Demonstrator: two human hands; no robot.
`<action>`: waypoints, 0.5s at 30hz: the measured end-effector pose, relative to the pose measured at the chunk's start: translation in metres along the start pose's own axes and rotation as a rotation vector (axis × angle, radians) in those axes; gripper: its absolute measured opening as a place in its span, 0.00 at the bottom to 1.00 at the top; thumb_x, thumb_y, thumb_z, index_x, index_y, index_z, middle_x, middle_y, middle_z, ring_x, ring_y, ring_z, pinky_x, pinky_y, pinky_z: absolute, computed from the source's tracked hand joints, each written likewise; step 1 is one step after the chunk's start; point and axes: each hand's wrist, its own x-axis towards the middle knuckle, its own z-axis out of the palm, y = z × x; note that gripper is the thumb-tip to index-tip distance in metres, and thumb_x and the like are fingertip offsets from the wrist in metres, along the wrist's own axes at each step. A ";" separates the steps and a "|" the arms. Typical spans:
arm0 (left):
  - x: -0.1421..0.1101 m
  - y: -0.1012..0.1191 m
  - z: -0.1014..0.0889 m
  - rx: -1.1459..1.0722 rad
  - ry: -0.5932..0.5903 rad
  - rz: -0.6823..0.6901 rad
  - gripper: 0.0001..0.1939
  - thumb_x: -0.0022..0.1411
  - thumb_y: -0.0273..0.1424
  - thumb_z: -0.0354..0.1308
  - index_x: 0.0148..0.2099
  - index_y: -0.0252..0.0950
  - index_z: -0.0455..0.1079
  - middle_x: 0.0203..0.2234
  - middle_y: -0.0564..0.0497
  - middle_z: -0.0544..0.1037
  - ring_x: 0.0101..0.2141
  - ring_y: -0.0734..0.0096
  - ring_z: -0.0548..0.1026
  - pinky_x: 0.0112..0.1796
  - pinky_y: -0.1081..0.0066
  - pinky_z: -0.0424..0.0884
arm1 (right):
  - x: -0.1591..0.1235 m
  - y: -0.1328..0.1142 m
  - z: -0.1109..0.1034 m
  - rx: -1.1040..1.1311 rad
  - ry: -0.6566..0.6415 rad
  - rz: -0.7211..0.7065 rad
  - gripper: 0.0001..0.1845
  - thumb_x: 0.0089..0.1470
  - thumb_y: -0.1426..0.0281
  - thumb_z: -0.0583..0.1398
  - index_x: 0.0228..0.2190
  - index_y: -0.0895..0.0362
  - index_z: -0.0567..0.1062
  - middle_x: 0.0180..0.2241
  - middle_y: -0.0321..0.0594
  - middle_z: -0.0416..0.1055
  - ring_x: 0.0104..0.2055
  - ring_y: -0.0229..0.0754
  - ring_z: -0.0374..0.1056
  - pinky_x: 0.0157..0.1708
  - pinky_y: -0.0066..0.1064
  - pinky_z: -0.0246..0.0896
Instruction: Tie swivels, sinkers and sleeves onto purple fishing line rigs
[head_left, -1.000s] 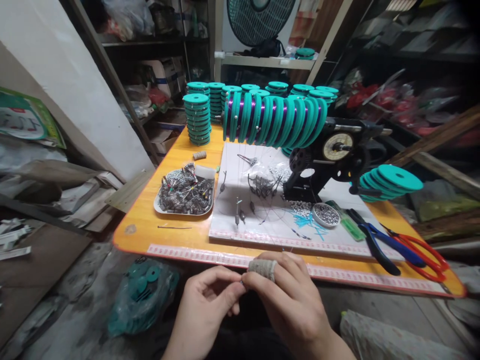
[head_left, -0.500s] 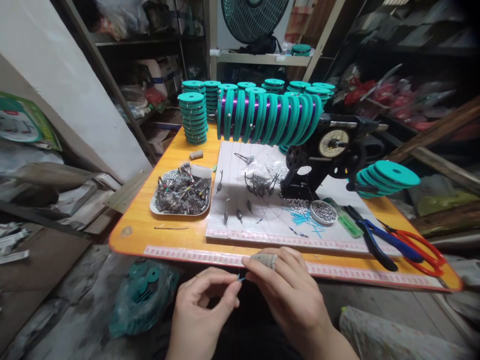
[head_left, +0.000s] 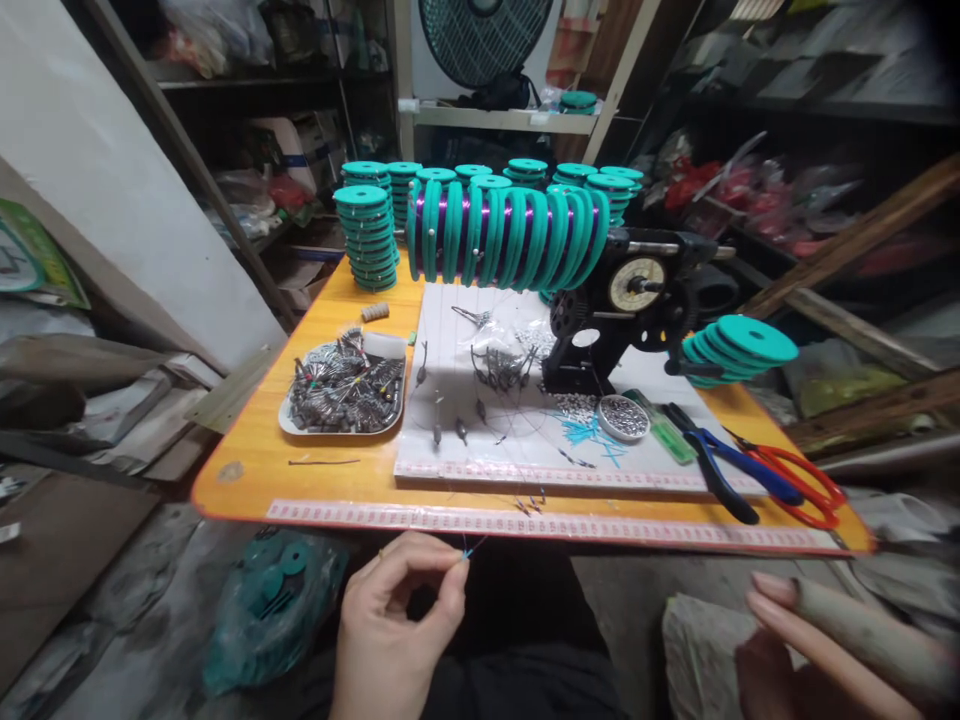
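My left hand is below the table's front edge, thumb and forefinger pinched on a small blue tube with a thin dark line running from it. My right hand is at the lower right, away from the table, slightly blurred, fingers stretched out; one finger wears a grey-beige wrap. I see nothing in it. Nearest to it on the table are red-handled scissors and blue-and-black-handled pliers. Several tiny dark pieces on lines lie near the printed measuring tape along the edge.
A black winding machine carries a row of teal spools with purple line. Stacks of teal spools stand behind. A tray of sinkers and wire parts, a round dish of metal bits and blue tubes lie in front.
My right hand has left the left hand and moved far to the right. My left hand still pinches the blue tube. The view has shifted slightly right.
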 end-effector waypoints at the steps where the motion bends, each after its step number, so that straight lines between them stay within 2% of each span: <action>1: 0.000 0.000 0.001 -0.017 0.000 0.008 0.08 0.51 0.34 0.69 0.25 0.36 0.77 0.22 0.53 0.76 0.25 0.84 0.75 0.28 0.89 0.73 | -0.006 0.010 -0.002 -0.088 -0.014 -0.026 0.18 0.50 0.83 0.62 0.43 0.55 0.75 0.42 0.46 0.74 0.40 0.47 0.71 0.43 0.39 0.65; 4: 0.000 0.000 0.004 -0.073 0.022 -0.006 0.09 0.49 0.34 0.70 0.24 0.35 0.76 0.22 0.54 0.76 0.25 0.85 0.75 0.28 0.90 0.73 | -0.009 0.025 0.005 -0.237 -0.082 -0.118 0.17 0.54 0.81 0.63 0.46 0.60 0.73 0.46 0.54 0.72 0.45 0.53 0.70 0.44 0.44 0.65; 7: -0.001 -0.004 0.006 -0.115 0.053 -0.029 0.12 0.47 0.36 0.72 0.24 0.35 0.75 0.22 0.55 0.75 0.24 0.86 0.74 0.28 0.91 0.72 | -0.001 0.026 0.018 -0.148 -0.046 -0.102 0.22 0.51 0.80 0.68 0.48 0.60 0.75 0.49 0.53 0.69 0.45 0.49 0.71 0.47 0.42 0.68; 9: -0.002 -0.007 0.007 -0.129 0.049 -0.061 0.13 0.46 0.39 0.73 0.25 0.35 0.76 0.20 0.56 0.74 0.23 0.86 0.72 0.27 0.91 0.72 | 0.006 0.022 0.021 -0.087 -0.013 -0.101 0.20 0.50 0.81 0.68 0.45 0.58 0.77 0.47 0.51 0.70 0.44 0.47 0.72 0.47 0.40 0.68; 12: -0.003 -0.009 0.010 -0.164 0.038 -0.155 0.16 0.44 0.40 0.75 0.28 0.35 0.77 0.21 0.55 0.76 0.23 0.85 0.73 0.25 0.90 0.72 | 0.016 0.004 0.016 -0.001 0.010 -0.106 0.15 0.54 0.84 0.63 0.43 0.60 0.77 0.42 0.48 0.74 0.44 0.44 0.72 0.45 0.36 0.69; 15: -0.008 -0.004 0.016 -0.279 0.038 -0.269 0.18 0.41 0.41 0.76 0.30 0.35 0.77 0.27 0.54 0.79 0.28 0.81 0.78 0.30 0.88 0.77 | 0.028 -0.037 0.012 0.166 -0.001 -0.095 0.10 0.60 0.82 0.57 0.40 0.61 0.75 0.37 0.46 0.75 0.39 0.39 0.73 0.38 0.29 0.71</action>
